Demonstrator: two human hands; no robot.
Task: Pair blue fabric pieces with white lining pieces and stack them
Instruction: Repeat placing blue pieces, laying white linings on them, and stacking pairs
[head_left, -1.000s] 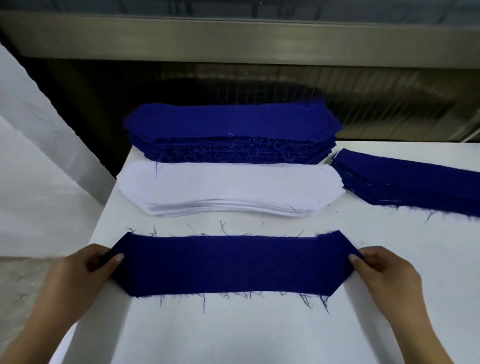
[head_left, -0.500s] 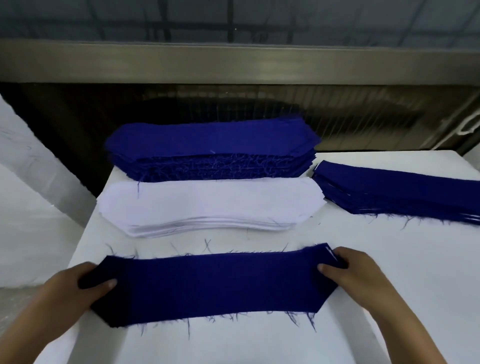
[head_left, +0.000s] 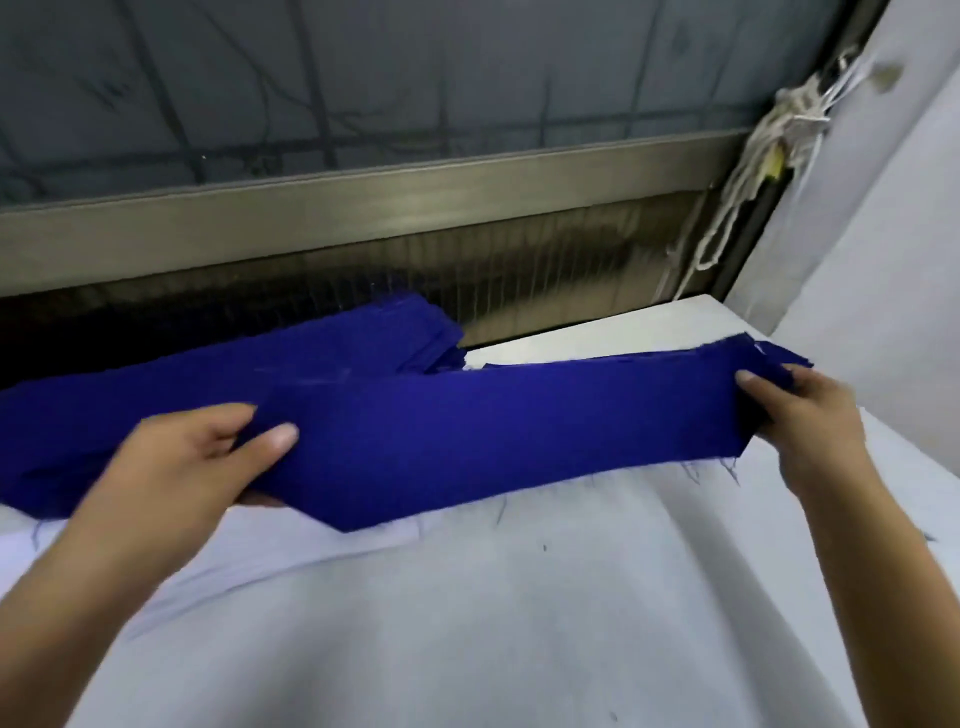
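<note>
Both hands grip one blue piece (head_left: 519, 426): left hand (head_left: 192, 457) has its thumb on top and fingers under the left end, right hand (head_left: 800, 415) pinches the right end. Vs 0.5 s ago: the piece is off the table (head_left: 519, 623), held taut in the air, further back and to the right; the view has swung right. Count: 2 hands, 1 held piece, 1 blue stack (head_left: 337, 348) behind it at left, 1 white lining (head_left: 384, 540) corner showing under the piece. Second blue stack: can't tell, too blurred.
</note>
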